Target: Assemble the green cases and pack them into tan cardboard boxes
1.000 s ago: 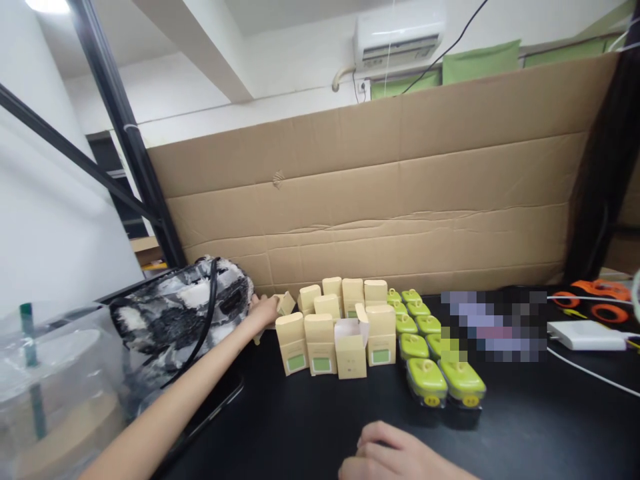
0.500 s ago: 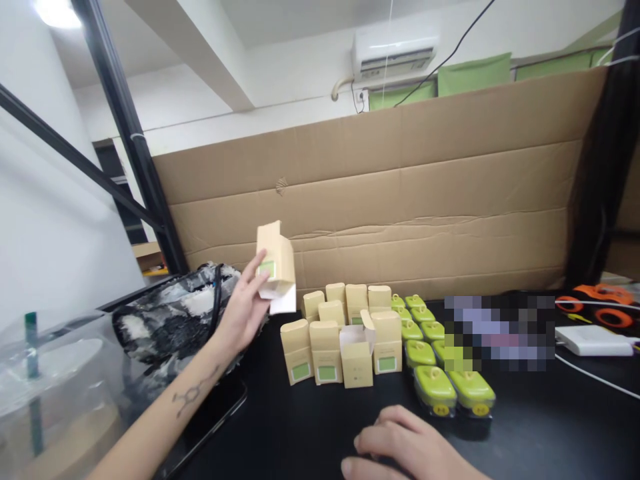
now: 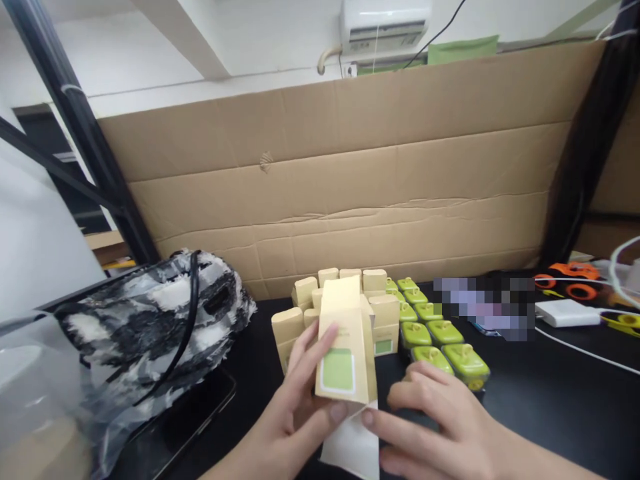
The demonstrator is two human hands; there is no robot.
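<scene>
Upright in front of me is a small kraft cardboard box (image 3: pixel 345 333) with a green label panel. My left hand (image 3: pixel 295 407) grips it from the left, thumb low on the front. A white-lined flap (image 3: pixel 353 443) hangs from its lower end. My right hand (image 3: pixel 445 427) is at the flap's right edge, its fingers bent and one fingertip on the flap by the box's lower corner. Behind, several like boxes (image 3: pixel 384 320) stand in rows, partly hidden by the held one. Green-lidded small containers (image 3: pixel 465 360) stand in two columns to their right.
A black-and-white fluffy bag (image 3: pixel 160 333) with a black strap lies left on the black table (image 3: pixel 530 407). A clear plastic cup (image 3: pixel 35 400) is at the left edge. At right are a white adapter (image 3: pixel 567 312), cables and an orange toy (image 3: pixel 570 277). A cardboard panel (image 3: pixel 350 173) stands behind.
My left hand has brought the box from the upper left down to the middle, in front of the others. My right hand has come up to its lower flap. The view has shifted slightly.
</scene>
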